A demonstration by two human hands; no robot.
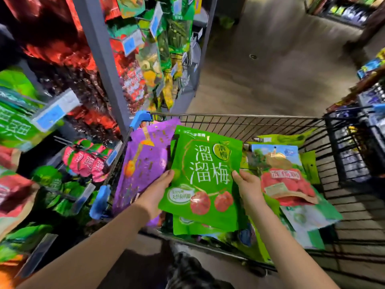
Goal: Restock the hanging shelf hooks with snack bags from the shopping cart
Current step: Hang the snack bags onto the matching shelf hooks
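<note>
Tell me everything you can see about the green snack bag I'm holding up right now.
The green snack bag is a glossy, flat plastic pouch with large white Chinese characters, a yellow-green badge near the top and two red fruits pictured at the bottom. It faces the camera, tilted slightly, above the shopping cart. The left hand grips its left edge and the right hand its right edge. More green bags lie beneath it.

A wire shopping cart (250,122) holds snack bags — purple bag (143,163) left, strawberry bag (285,176) right.
</note>
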